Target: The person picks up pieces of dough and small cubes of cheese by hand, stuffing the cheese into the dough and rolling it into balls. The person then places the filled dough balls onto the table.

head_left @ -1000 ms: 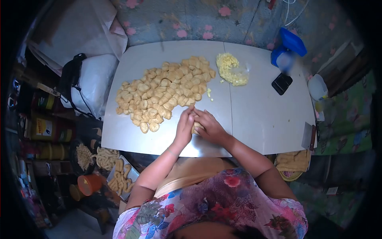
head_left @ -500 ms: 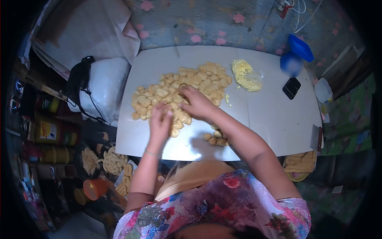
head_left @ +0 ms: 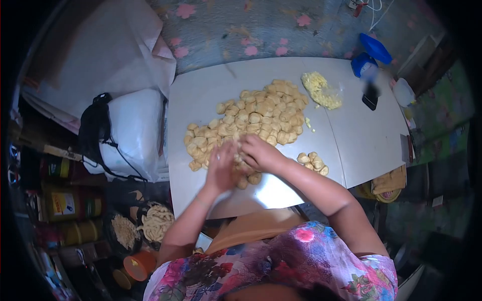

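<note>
A broad heap of small yellowish dough pieces [head_left: 258,113] covers the middle of the pale table [head_left: 361,145]. My left hand [head_left: 222,163] is at the heap's front edge, its fingers pointing away from me and blurred by motion. Close beside it, my right hand [head_left: 261,153] has its fingers curled inward over the dough, and what they hold is hidden. A pair of dough pieces [head_left: 248,179] lies just below the hands. Under my right forearm, a small separate group of dough balls [head_left: 313,163] rests on the table.
Yellow crumbly filling [head_left: 321,90] lies by a clear plastic bag at the back. A blue scale [head_left: 364,65] and a black phone-like object [head_left: 370,100] stand at the right. To the left are a white sack [head_left: 133,130] and bowls of dough strips [head_left: 156,220].
My hands have come together at the heap's front edge; before, they were apart with fingers spread over the pieces. The camera's view has shifted slightly.
</note>
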`<move>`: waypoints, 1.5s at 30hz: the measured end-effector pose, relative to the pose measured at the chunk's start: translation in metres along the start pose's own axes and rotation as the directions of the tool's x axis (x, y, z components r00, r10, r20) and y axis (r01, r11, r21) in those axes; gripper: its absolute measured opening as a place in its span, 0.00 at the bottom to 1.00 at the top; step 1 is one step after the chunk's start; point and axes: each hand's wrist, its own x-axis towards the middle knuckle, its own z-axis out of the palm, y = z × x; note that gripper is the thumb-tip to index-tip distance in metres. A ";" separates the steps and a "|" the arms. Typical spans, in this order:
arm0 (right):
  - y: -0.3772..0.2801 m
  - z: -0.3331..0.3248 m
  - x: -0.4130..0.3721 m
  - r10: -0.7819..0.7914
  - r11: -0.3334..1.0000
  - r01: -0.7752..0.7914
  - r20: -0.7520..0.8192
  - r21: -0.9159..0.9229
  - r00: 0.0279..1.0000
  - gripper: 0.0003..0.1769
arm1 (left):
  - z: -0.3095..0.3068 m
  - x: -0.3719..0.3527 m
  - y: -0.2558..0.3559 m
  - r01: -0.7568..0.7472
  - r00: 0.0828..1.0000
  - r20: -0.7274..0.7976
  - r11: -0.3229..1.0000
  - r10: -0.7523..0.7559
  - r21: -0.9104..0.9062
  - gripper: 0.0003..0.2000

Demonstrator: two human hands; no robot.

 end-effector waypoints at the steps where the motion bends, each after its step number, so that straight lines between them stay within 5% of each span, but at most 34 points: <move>1: 0.001 -0.001 -0.014 0.015 0.998 -0.019 0.057 0.061 0.998 0.18 | 0.001 -0.013 0.007 -0.033 0.999 0.032 0.999 0.034 -0.037 0.33; 3: 0.000 -0.003 -0.034 0.036 0.980 -0.068 0.168 0.187 0.985 0.22 | -0.002 -0.027 0.015 -0.096 0.989 0.098 0.989 0.107 -0.112 0.34; 6: -0.018 -0.011 -0.032 0.203 0.979 -0.204 -0.123 0.008 0.971 0.31 | 0.007 -0.014 -0.008 -0.084 0.989 0.122 0.996 0.083 0.004 0.35; 7: -0.023 -0.023 -0.022 0.293 0.955 -0.286 -0.085 0.082 0.952 0.39 | -0.002 0.005 -0.010 -0.040 0.996 0.088 0.998 0.036 0.043 0.35; 10: 0.007 0.004 -0.003 0.233 0.972 -0.236 -0.260 0.019 0.937 0.41 | -0.020 0.048 -0.013 0.034 0.996 0.076 0.988 -0.046 0.149 0.36; 12: 0.014 0.011 0.001 0.260 0.963 -0.246 -0.137 0.111 0.956 0.40 | -0.008 0.055 -0.026 -0.017 0.986 0.164 0.978 -0.018 0.210 0.37; 18: -0.025 0.023 -0.046 0.224 0.902 -0.139 -0.169 0.408 0.960 0.34 | 0.008 -0.010 0.006 -0.087 0.996 -0.008 0.996 0.087 -0.034 0.23; 23: -0.031 0.042 -0.086 0.373 0.839 -0.204 -0.261 0.504 0.890 0.30 | 0.026 -0.026 0.030 -0.128 0.992 -0.033 0.948 0.124 -0.292 0.21; 26: -0.026 0.018 -0.094 0.411 0.789 -0.179 -0.289 0.588 0.865 0.30 | 0.028 -0.006 0.054 0.166 0.986 0.115 0.759 -0.120 -0.630 0.26; 29: -0.027 -0.020 -0.095 0.387 0.787 -0.104 -0.356 0.608 0.851 0.37 | 0.018 0.034 0.091 0.240 0.956 0.208 0.148 -0.206 -0.959 0.30; 32: -0.024 -0.024 -0.099 0.424 0.785 -0.120 -0.386 0.608 0.819 0.42 | 0.025 0.055 0.100 0.358 0.904 0.394 -0.208 -0.170 -0.911 0.29; 36: -0.008 -0.073 -0.112 0.339 0.617 -0.210 -0.015 0.759 0.941 0.43 | 0.038 0.071 0.098 0.399 0.822 0.505 -0.367 -0.264 -0.841 0.21; 38: 0.039 -0.049 -0.124 0.510 0.741 -0.301 -0.211 0.600 0.834 0.28 | 0.040 0.072 0.097 0.353 0.812 0.513 -0.467 -0.277 -0.811 0.16; 39: 0.056 -0.059 -0.126 0.655 0.704 -0.473 -0.227 0.530 0.720 0.22 | 0.040 0.072 0.096 0.339 0.799 0.541 -0.548 -0.261 -0.765 0.16; 40: 0.101 -0.032 -0.134 0.587 0.808 -0.393 -0.538 0.440 0.604 0.14 | 0.041 0.073 0.096 0.323 0.788 0.567 -0.623 -0.241 -0.713 0.17; 41: 0.111 -0.039 -0.136 0.657 0.752 -0.530 -0.503 0.392 0.561 0.13 | 0.043 0.072 0.098 0.302 0.775 0.576 -0.647 -0.260 -0.700 0.19; 45: 0.136 -0.033 -0.140 0.631 0.742 -0.658 -0.461 0.125 0.624 0.12 | 0.050 0.073 0.102 0.273 0.783 0.573 -0.694 -0.242 -0.666 0.19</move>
